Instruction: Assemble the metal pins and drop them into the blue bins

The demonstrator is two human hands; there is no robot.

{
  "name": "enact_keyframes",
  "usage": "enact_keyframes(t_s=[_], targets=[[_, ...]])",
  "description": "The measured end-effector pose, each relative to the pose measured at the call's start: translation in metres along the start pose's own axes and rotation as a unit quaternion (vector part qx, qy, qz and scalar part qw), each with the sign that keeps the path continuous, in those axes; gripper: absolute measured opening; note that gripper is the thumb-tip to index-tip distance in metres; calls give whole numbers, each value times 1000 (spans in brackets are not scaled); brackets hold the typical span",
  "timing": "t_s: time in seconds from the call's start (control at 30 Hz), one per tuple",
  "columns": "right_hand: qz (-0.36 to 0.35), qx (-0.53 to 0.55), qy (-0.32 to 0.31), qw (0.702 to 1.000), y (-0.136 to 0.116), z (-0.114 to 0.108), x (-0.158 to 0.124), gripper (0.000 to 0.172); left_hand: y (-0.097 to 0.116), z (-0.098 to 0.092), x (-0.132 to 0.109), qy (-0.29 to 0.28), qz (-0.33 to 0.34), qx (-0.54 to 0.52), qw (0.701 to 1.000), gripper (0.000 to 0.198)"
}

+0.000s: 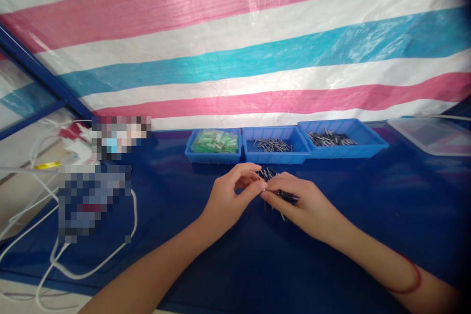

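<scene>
My left hand (235, 192) and my right hand (302, 198) meet over the blue table, their thumbs and fingertips pinched together. A tiny pale bit shows between the fingertips, too small to name. Under and behind the fingers lies a loose pile of thin metal and dark pin-like pieces (269, 173), partly covered by my right hand. Just beyond stand three blue plastic bins. Green-and-clear small pieces in plastic (215, 141) fill the left bin (213, 159). Thin metal pins (274, 145) lie in the middle bin (277, 159), and dark and silver pins (327, 138) in the right bin (348, 152).
A clear plastic lid or tray (429, 136) lies at the back right. White cables (134, 216) loop across the left side beside blurred-out items. A striped plastic sheet (235, 66) hangs behind the blue table (228, 274), with a blue frame post (37, 66) at left.
</scene>
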State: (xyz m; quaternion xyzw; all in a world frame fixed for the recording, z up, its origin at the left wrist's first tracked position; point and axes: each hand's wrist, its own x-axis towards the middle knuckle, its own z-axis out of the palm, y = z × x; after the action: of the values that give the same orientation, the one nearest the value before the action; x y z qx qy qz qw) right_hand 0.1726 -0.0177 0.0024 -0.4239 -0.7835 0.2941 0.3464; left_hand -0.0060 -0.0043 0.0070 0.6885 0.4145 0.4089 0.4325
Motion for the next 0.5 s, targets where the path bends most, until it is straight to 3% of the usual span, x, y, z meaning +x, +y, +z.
enact_keyframes(t_s=[0.13, 0.3, 0.5], targets=[[12, 18, 13, 1000, 1, 2, -1, 15, 0, 0, 1, -14, -29, 2, 999, 17], [48, 58, 21, 997, 1, 3, -1, 15, 3, -3, 1, 5, -17, 6, 1000, 17], [75, 58, 92, 991, 0, -1, -2, 12, -2, -6, 4, 12, -7, 25, 1000, 17]])
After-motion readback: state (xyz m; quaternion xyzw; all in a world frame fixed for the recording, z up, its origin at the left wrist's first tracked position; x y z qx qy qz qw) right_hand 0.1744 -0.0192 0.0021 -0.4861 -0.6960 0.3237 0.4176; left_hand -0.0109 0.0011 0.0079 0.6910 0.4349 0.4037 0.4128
